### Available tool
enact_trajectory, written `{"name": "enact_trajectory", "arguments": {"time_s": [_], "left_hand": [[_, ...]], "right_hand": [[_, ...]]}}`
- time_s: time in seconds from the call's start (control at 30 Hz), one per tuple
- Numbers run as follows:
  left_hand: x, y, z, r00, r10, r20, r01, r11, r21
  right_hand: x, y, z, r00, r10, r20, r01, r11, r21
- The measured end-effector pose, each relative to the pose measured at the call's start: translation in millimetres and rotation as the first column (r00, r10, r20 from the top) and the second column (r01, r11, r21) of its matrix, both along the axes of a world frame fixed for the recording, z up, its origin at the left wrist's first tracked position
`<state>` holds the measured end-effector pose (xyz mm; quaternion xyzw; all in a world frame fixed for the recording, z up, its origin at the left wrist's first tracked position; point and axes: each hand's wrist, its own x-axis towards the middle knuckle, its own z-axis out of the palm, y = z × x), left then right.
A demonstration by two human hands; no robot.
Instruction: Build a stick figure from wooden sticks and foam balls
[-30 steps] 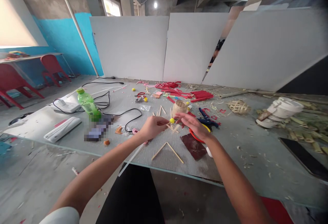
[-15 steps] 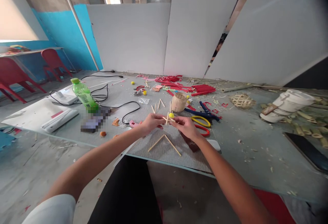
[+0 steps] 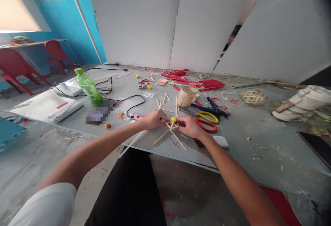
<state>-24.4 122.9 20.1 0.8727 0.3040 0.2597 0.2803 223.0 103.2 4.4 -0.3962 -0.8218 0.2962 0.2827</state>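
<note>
A small figure of thin wooden sticks [image 3: 171, 126], with a yellow ball [image 3: 173, 119] at its top, is between my two hands. My left hand [image 3: 154, 119] pinches its left side, fingers closed. On the other side my right hand [image 3: 189, 126] closes its thumb and fingers on the right end of the sticks. Two longer sticks [image 3: 179, 141] spread below in an upside-down V on the grey table, their top meeting the figure in view; whether they are joined, I cannot tell. More loose sticks [image 3: 165, 110] lie just behind my left hand.
Behind my right hand stand a round wooden cup [image 3: 185, 96], yellow-handled scissors [image 3: 208, 117], a red handle [image 3: 206, 125] and blue pliers [image 3: 214, 108]. Left are a green bottle [image 3: 89, 88], a phone [image 3: 97, 115] and a black cable [image 3: 129, 100]. A white container [image 3: 301, 103] lies right.
The stick figure with the yellow ball has come down toward the V of longer sticks, both hands moving with it. The view has tilted downward slightly.
</note>
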Motion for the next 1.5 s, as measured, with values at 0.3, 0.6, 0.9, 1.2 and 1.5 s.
{"name": "enact_trajectory", "arguments": {"time_s": [0.3, 0.6, 0.9, 1.2, 1.5], "left_hand": [[-2, 2, -2.4, 0.997, -0.068, -0.041, 0.071, 0.994, 0.082], [-2, 0, -4.6, 0.99, -0.072, -0.124, 0.091, 0.985, 0.15], [-3, 1, -5.3, 0.985, -0.081, -0.152, 0.111, 0.974, 0.197], [-3, -1, -3.9, 0.984, -0.059, -0.17, 0.095, 0.973, 0.21], [-8, -9, 18.2, 0.975, 0.075, -0.211, -0.023, 0.971, 0.237]], "right_hand": [[-2, -1, 2.8, 1.0, 0.009, 0.007, -0.009, 0.997, 0.08], [-1, 2, -0.2, 0.999, 0.038, 0.035, -0.042, 0.993, 0.109], [-2, 1, 1.4, 0.999, 0.028, 0.037, -0.033, 0.99, 0.139], [-2, 1, -0.2, 0.998, 0.051, 0.042, -0.056, 0.99, 0.131], [5, 3, 4.0, 0.999, -0.022, 0.028, 0.019, 0.995, 0.098]]}}
